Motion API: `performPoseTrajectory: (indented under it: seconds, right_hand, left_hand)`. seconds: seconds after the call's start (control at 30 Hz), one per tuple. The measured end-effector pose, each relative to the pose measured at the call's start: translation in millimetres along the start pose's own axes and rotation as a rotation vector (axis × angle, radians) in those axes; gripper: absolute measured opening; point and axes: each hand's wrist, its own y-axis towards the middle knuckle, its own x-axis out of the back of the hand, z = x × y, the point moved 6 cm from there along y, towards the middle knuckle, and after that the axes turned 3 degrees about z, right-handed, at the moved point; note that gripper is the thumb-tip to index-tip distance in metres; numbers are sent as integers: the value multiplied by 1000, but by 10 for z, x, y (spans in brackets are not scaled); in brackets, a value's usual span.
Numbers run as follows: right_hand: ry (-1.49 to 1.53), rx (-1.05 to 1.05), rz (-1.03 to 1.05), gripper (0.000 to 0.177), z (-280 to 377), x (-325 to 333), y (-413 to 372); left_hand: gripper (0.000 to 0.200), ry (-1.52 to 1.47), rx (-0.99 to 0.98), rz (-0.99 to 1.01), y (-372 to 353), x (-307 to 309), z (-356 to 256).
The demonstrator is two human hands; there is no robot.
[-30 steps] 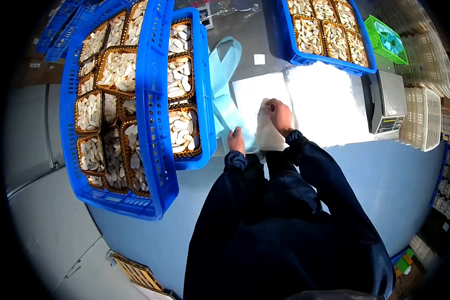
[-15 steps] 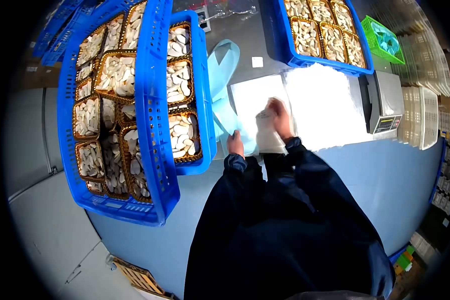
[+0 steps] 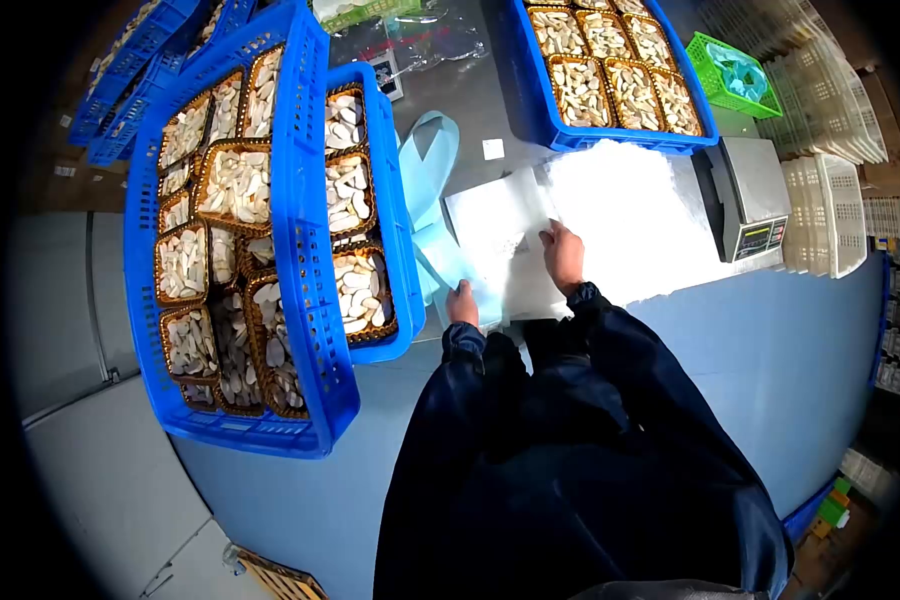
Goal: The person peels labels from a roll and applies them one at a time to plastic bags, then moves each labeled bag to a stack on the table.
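Note:
My left hand (image 3: pixel 462 303) is closed on the lower edge of a light-blue cloth bag (image 3: pixel 432 238), its thumb on top. The bag lies flat at the table's near edge, with a looped handle stretching away from me. Beside it is a thin white sheet (image 3: pixel 492 222), with a small patch of faint print. My right hand (image 3: pixel 564 256) has its fingers curled in a pinch at that sheet's right edge; the fingertips are partly hidden. A glaring white stack of sheets or bags (image 3: pixel 625 215) lies just right of this hand.
Blue crates (image 3: pixel 305 250) of sliced pale food in brown baskets rise on the left. Another blue crate (image 3: pixel 635 142) stands at the back. To the right are a scale (image 3: pixel 755 190), a green basket (image 3: pixel 755 102) and stacked white crates (image 3: pixel 825 215). Clear plastic (image 3: pixel 435 42) lies farther back.
My right hand, blurred over the white sheet before, now pinches at its right edge. My left hand keeps its hold on the light-blue bag. The view has shifted slightly.

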Motion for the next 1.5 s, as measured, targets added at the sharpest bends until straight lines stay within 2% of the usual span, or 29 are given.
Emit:
performPoseTrajectory:
  seconds: [0.07,0.1,0.17,0.2,0.23,0.27,0.37,0.4,0.43,0.47,0.5,0.53,0.57,0.7,0.77,0.83,0.87,0.9,0.93,0.97,1.0,1.03,1.1,1.13,1.23,1.3,1.37,1.4,1.5]
  right_hand:
    - [-208,-47,149,20,-10,4,-2]
    - [-207,-47,144,20,10,45,-20]
    - [-281,38,94,16,83,137,-41]
    - [-279,40,91,16,70,140,-38]
    - [-290,119,-3,15,107,186,-38]
    - [-304,194,-97,13,134,236,-69]
    - [-163,254,-119,11,302,435,-135]
    - [53,203,-111,10,305,567,-149]
    - [-41,81,-34,12,262,758,-72]
    - [69,40,-133,17,32,943,10]
    - [-46,95,-192,22,-66,908,8]
    - [-206,-53,-251,25,-316,1322,233]
    - [-198,-15,-262,28,-663,1341,343]
    - [116,-134,-192,35,-997,1246,433]
    - [351,-213,-82,39,-765,1160,343]
    - [535,-194,-26,38,-535,1115,268]
    - [618,-233,20,38,-418,1091,195]
    - [593,-182,107,37,-437,968,169]
    - [596,-155,92,33,-314,844,94]
    - [489,-94,166,30,-232,655,37]
    - [366,-10,194,28,-236,397,0]
    - [377,-50,261,24,-131,238,-46]
    - [41,271,38,20,93,81,-90]
    - [-25,250,25,19,122,8,-105]
    - [-178,182,36,22,207,-1,-159]
    - [-60,126,42,26,233,61,-145]
    - [0,160,14,29,266,119,-129]
    - [2,110,59,29,229,126,-111]
    - [-75,76,95,27,144,141,-56]
  left_hand:
    - [44,-104,-31,31,10,-39,21]
    - [43,-213,-61,57,20,-65,14]
    - [42,-98,-85,95,81,-58,55]
    - [41,30,-132,28,120,-23,70]
    - [41,158,-178,-40,152,8,86]
    - [41,160,-177,-37,175,7,149]
    - [41,-21,-161,-49,48,58,26]
    - [41,-79,-140,12,-54,62,-104]
    - [41,-141,-119,71,-156,59,-233]
    - [39,-131,-54,133,-197,88,-299]
    - [39,-131,-49,126,-241,113,-362]
    - [38,-117,-81,124,-277,128,-437]
    - [38,-109,-115,118,-278,127,-497]
    - [49,-54,-94,116,-285,157,-598]
    - [53,-35,-35,105,-198,136,-496]
    - [53,-122,-36,103,-280,164,-570]
    - [61,-159,19,88,-270,168,-521]
    - [61,-155,25,88,-307,180,-540]
    - [64,-141,31,16,-347,215,-588]
    - [67,-128,35,-57,-384,243,-644]
    - [60,-118,-24,-110,-299,303,-540]
    - [60,-117,-25,-120,-195,360,-396]
    - [48,84,-145,-198,-106,530,-373]
    - [39,281,-335,-261,-189,588,-509]
    - [37,298,-402,-231,-223,640,-547]
    - [37,243,-390,-213,-267,618,-560]
    - [38,139,-371,-183,-324,600,-621]
    - [41,127,-219,-147,-362,603,-624]
    - [53,266,-291,-92,-330,615,-645]
